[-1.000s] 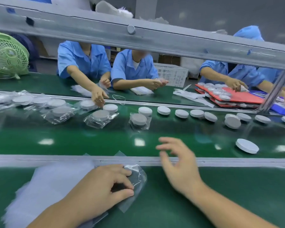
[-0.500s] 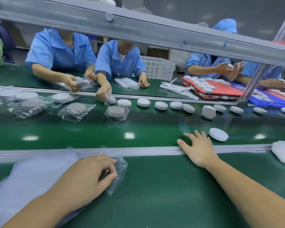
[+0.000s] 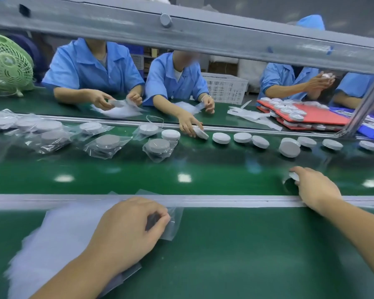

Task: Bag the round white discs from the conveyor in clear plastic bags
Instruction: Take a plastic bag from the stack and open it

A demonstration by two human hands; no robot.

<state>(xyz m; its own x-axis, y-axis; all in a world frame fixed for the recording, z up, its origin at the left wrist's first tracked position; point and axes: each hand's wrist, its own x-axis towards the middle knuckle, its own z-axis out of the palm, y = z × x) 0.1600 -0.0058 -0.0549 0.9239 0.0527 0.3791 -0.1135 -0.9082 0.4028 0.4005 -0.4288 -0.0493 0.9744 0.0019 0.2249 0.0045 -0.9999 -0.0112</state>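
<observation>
Head view: my right hand [image 3: 315, 188] is extending across the grey metal rail [image 3: 225, 200] onto the green conveyor belt [image 3: 203, 167]. Its fingers are curling around a round white disc [image 3: 294, 176], which is sitting tilted, not flat. My left hand [image 3: 127, 229] is pinching a clear plastic bag [image 3: 174, 225] between thumb and fingers. The bag is lying flat on the near table, its free end pointing right. A row of loose white discs [image 3: 221, 138] is lying along the belt's far side.

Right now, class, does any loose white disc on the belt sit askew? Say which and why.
Yes. Toward the right of the row, one disc is tipped up with its flat face showing, leaning on the disc behind it, while most neighbours lie flat.
</observation>
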